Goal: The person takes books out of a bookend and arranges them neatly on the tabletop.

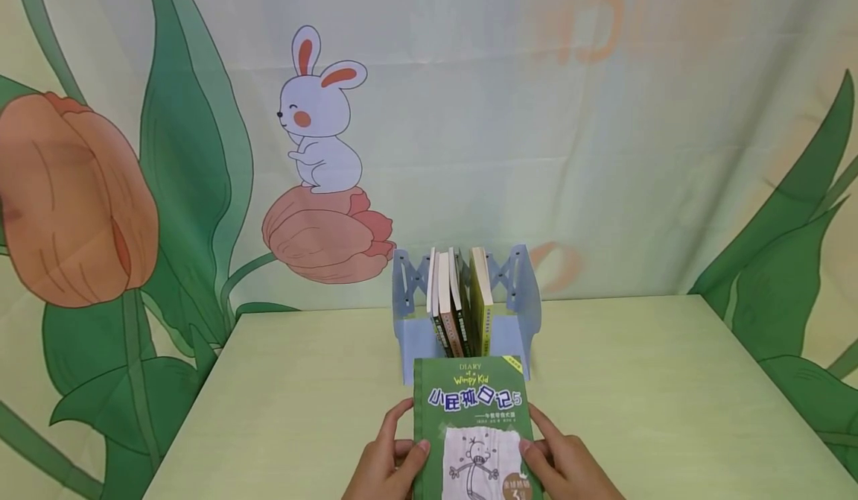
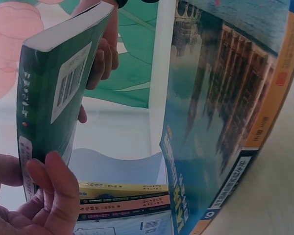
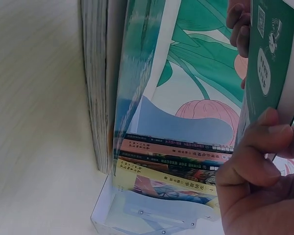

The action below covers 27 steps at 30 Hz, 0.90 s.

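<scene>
A green Diary of a Wimpy Kid book point(image 1: 472, 414) is held up between both hands, its front cover showing in the head view. My left hand point(image 1: 392, 455) grips its left edge, with the thumb on the cover. On the opposite edge my right hand point(image 1: 570, 463) holds it the same way. Its back cover with a barcode point(image 2: 68, 81) shows in the left wrist view. Behind the book stands a blue book rack point(image 1: 529, 299), partly hidden by it. Several thin books point(image 1: 445, 284) stand upright in the rack, leaning slightly.
A larger book with a blue-green picture cover and orange spine point(image 2: 220, 98) stands close by the rack in the wrist views. The pale green table point(image 1: 281, 388) extends to both sides. Behind it hangs a cloth backdrop point(image 1: 456, 112) printed with tulips and a rabbit.
</scene>
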Motion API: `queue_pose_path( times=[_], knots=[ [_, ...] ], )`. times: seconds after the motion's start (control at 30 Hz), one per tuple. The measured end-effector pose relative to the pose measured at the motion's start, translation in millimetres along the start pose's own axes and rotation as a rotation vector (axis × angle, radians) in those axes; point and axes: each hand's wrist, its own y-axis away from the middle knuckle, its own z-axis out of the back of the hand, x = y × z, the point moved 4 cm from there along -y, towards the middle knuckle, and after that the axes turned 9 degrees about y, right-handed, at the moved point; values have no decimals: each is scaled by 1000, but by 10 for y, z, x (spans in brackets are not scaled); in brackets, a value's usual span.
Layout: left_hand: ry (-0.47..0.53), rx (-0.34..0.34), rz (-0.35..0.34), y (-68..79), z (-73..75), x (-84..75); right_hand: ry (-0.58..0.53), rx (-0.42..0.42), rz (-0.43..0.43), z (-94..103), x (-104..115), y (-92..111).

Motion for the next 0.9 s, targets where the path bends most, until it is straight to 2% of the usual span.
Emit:
queue_pose_path(
  times=[0.2, 0.57, 0.73, 0.9],
  knots=[
    [-55, 15, -18, -5, 8, 59, 14, 43, -16, -24, -34, -18],
    [-44, 49, 17, -14, 2, 168, 19, 90, 3, -83, -142, -32],
    [-55, 61, 33, -21, -4, 258, 86, 79, 46, -117, -184, -40],
    [-93, 66, 18, -26, -12, 311, 94, 74, 62, -154, -233, -48]
  ],
)
